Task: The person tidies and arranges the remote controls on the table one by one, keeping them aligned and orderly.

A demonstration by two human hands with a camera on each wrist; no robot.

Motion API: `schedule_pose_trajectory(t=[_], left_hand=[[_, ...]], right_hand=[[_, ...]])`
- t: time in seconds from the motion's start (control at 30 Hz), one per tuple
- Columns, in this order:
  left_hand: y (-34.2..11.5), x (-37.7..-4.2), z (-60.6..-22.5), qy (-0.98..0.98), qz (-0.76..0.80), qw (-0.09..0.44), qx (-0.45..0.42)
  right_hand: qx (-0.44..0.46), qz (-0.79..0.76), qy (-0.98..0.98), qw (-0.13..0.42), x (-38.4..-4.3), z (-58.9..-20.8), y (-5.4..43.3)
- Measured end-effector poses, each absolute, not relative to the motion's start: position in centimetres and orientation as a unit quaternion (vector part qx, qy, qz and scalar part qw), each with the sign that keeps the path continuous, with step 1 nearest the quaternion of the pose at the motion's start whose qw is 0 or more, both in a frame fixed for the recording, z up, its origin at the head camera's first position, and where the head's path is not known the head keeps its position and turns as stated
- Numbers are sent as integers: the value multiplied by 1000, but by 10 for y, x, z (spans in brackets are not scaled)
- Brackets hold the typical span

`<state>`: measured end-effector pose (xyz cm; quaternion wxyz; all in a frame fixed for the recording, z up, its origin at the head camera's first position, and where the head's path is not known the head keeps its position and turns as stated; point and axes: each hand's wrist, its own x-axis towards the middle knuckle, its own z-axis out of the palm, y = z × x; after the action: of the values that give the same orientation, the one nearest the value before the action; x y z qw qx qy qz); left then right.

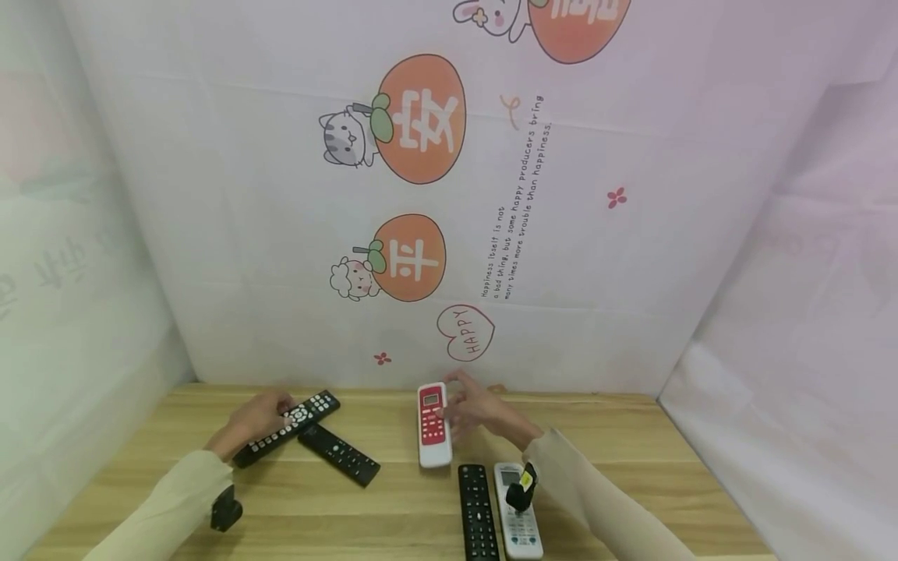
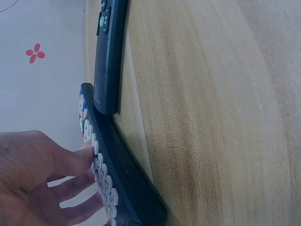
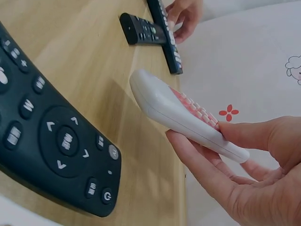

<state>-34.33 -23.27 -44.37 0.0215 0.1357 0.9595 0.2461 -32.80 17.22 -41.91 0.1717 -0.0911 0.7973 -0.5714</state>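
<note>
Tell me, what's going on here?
At a wooden table, a person's right grip holds a red-faced white remote control tilted, raised off the surface. The left grip holds a white-buttoned black remote beside a slim black remote. A long black remote and a white button remote lie side by side nearby.

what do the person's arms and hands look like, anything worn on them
The left sleeve and right sleeve are long, plain and pale cream. A small black device shows by the left cuff; another black unit, with a yellow patch, by the right. The left hand and right hand wear no gloves.
</note>
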Motion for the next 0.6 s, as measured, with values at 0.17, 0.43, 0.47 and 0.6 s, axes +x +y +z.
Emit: schedule_pose_trajectory(t=[0.17,0.43,0.47,0.6], left_hand=[[-233,-343,-444,960,244,21,137],[-233,-342,-443,960,246,22,134],[-233,-342,-443,960,247,22,134],[-232,-343,-443,960,247,23,133]], right_hand=[[-107,-589,780,182,-319,-419,177],[-131,-618,749,198,-314,-422,182],[-131,-621,746,200,-313,-422,183],[-139,-622,743,204,-310,-422,185]])
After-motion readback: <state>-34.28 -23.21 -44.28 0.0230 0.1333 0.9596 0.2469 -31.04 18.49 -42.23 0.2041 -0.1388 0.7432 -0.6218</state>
